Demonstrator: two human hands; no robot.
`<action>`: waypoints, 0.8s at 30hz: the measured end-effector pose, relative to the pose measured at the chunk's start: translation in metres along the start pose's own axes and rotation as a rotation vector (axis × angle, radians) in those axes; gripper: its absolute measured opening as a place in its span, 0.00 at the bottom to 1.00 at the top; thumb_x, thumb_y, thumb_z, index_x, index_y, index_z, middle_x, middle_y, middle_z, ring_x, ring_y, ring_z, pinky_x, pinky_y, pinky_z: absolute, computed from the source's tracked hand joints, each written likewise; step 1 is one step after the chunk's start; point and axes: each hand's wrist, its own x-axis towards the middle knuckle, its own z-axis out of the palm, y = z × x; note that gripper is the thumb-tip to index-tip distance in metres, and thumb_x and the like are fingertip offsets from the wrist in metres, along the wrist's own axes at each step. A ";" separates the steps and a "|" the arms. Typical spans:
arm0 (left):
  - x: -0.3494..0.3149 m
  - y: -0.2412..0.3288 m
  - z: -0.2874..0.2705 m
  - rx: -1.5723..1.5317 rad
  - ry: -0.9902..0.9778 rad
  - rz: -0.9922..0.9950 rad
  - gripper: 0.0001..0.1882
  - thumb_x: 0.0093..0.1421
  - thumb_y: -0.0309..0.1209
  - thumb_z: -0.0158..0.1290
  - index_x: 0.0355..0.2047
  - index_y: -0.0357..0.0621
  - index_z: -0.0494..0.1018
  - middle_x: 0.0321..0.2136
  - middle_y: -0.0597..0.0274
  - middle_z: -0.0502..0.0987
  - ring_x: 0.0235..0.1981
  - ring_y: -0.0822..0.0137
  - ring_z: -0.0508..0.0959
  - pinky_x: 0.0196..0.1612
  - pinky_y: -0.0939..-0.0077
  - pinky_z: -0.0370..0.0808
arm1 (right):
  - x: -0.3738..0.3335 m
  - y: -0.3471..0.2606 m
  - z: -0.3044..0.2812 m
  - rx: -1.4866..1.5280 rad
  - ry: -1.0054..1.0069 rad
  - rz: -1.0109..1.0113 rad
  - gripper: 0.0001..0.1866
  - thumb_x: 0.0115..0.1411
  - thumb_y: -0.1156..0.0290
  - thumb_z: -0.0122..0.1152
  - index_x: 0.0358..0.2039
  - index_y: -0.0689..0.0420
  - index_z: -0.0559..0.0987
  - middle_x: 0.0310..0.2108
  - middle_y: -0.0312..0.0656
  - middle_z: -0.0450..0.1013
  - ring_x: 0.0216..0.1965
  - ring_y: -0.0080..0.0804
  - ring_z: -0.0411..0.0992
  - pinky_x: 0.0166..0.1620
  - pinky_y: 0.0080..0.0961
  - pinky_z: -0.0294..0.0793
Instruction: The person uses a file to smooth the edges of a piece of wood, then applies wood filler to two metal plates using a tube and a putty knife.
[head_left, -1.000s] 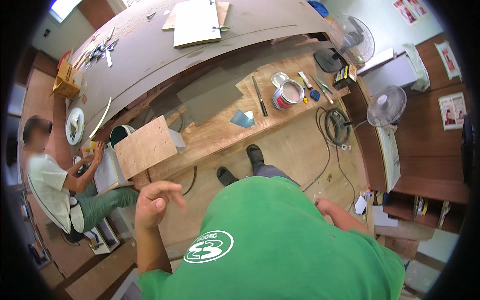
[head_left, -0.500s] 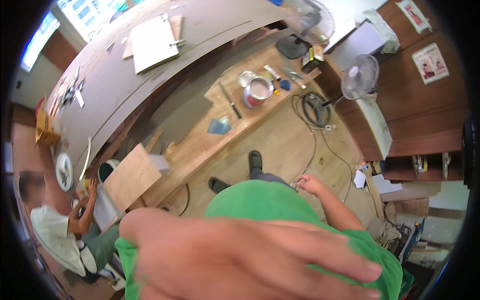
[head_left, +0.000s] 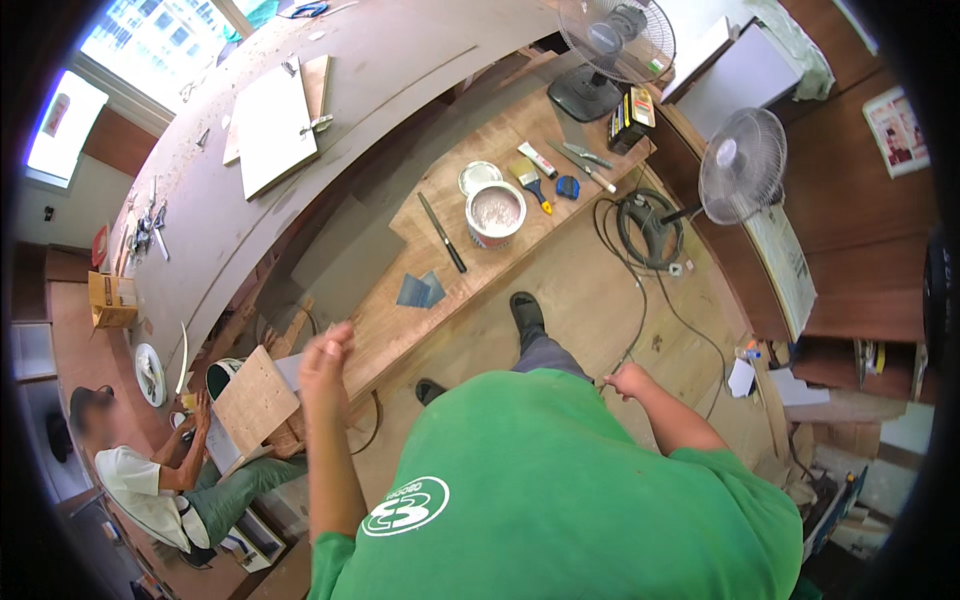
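Note:
My left hand (head_left: 326,362) is raised on the left, close to the near edge of the low wooden bench (head_left: 375,340). Its fingers are loosely bent, and nothing shows in them. On the right, my right hand (head_left: 628,381) hangs by my hip with its fingers closed; whatever they may hold is too small to make out. An uncovered can of pinkish-grey paste (head_left: 496,210) stands on the bench beside its lid (head_left: 479,178). Around it lie a long dark-handled blade (head_left: 442,233), blue-grey sandpaper pieces (head_left: 420,290), a paintbrush (head_left: 531,184) and a blue tape measure (head_left: 567,187).
A person (head_left: 150,470) sits at the far left, hands near a wooden box (head_left: 255,405). Behind the bench, a large grey table (head_left: 380,60) carries white panels (head_left: 278,125). Two fans (head_left: 742,165) stand to the right; black cables (head_left: 640,300) cross the floor.
My left hand has dropped away from in front of the camera to the left, and its fingers have bent. My right hand stays by my hip. The view has shifted slightly.

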 end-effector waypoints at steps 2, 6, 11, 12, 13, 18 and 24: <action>-0.015 -0.101 -0.030 0.555 0.232 -0.081 0.13 0.70 0.35 0.51 0.41 0.36 0.79 0.38 0.58 0.84 0.40 0.69 0.80 0.46 0.74 0.75 | 0.042 -0.013 -0.054 0.134 -0.179 0.152 0.11 0.61 0.64 0.64 0.25 0.57 0.83 0.21 0.42 0.77 0.18 0.34 0.74 0.26 0.39 0.75; -0.073 -0.164 0.005 -0.003 0.632 -0.468 0.15 0.70 0.38 0.52 0.29 0.41 0.75 0.32 0.60 0.83 0.25 0.77 0.72 0.33 0.79 0.69 | 0.112 0.011 -0.120 0.021 -0.295 0.227 0.08 0.62 0.65 0.64 0.33 0.54 0.85 0.27 0.44 0.79 0.22 0.33 0.76 0.29 0.35 0.80; -0.059 -0.142 0.078 0.411 0.441 -0.360 0.14 0.64 0.36 0.62 0.26 0.40 0.75 0.29 0.66 0.80 0.29 0.78 0.73 0.36 0.81 0.70 | 0.163 -0.018 -0.216 0.063 -0.311 0.121 0.09 0.61 0.64 0.64 0.36 0.54 0.85 0.29 0.45 0.80 0.23 0.33 0.76 0.29 0.35 0.80; -0.051 -0.140 0.092 0.471 0.400 -0.365 0.13 0.63 0.36 0.63 0.28 0.40 0.77 0.28 0.68 0.79 0.29 0.78 0.73 0.36 0.81 0.70 | 0.168 -0.031 -0.232 0.010 -0.240 0.090 0.10 0.62 0.62 0.64 0.35 0.54 0.85 0.28 0.45 0.80 0.23 0.32 0.76 0.29 0.34 0.79; -0.047 -0.149 0.098 0.479 0.403 -0.372 0.13 0.63 0.36 0.63 0.28 0.40 0.77 0.28 0.68 0.79 0.29 0.78 0.73 0.36 0.81 0.70 | 0.168 -0.048 -0.242 -0.042 -0.169 0.055 0.11 0.62 0.60 0.64 0.33 0.54 0.84 0.27 0.45 0.80 0.22 0.32 0.77 0.29 0.33 0.78; -0.019 -0.197 0.145 0.464 0.199 -0.572 0.13 0.62 0.38 0.64 0.33 0.39 0.79 0.28 0.69 0.78 0.31 0.77 0.74 0.37 0.80 0.72 | 0.178 -0.089 -0.292 -0.011 0.035 -0.112 0.15 0.65 0.57 0.60 0.36 0.56 0.83 0.26 0.46 0.80 0.23 0.36 0.78 0.31 0.36 0.76; -0.079 -0.250 0.162 0.394 0.360 -0.792 0.17 0.63 0.42 0.61 0.36 0.36 0.80 0.31 0.63 0.81 0.32 0.72 0.76 0.40 0.74 0.75 | 0.274 -0.125 -0.354 0.066 -0.111 -0.184 0.16 0.64 0.59 0.57 0.47 0.53 0.83 0.35 0.50 0.81 0.32 0.44 0.81 0.39 0.42 0.80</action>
